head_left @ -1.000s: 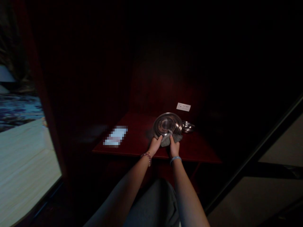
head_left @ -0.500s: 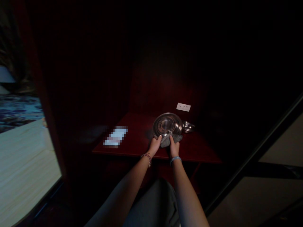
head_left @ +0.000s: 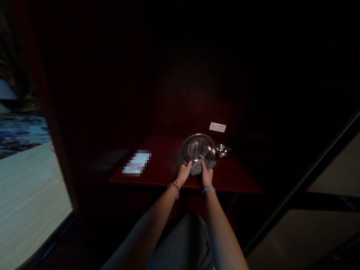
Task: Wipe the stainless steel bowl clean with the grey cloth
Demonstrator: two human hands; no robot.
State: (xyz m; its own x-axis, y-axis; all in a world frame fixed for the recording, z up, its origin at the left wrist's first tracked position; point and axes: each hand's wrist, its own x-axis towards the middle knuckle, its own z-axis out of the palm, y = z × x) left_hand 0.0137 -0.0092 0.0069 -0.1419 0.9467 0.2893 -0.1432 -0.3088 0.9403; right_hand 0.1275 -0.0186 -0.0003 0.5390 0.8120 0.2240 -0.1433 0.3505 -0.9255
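A shiny round metal bowl [head_left: 197, 147] is held up, tilted, above a dark red shelf [head_left: 160, 150]. My left hand [head_left: 184, 172] grips its lower left rim, thumb on the near side. At the lower right rim, my right hand [head_left: 207, 174] is closed on a grey cloth [head_left: 196, 168], with the thumb pressing it against the bowl. Some of the cloth hangs between the hands and some sticks out to the right. The fingers behind the bowl are hidden. More metal bowls [head_left: 224, 150] sit on the shelf just right of the held one.
A blurred-out bright rectangle [head_left: 137, 163] lies on the shelf's left part. A white socket plate [head_left: 218, 127] is on the back wall. Dark panels enclose the shelf. A pale wooden surface [head_left: 30, 202] stands at the far left, and a dark diagonal edge runs along the right.
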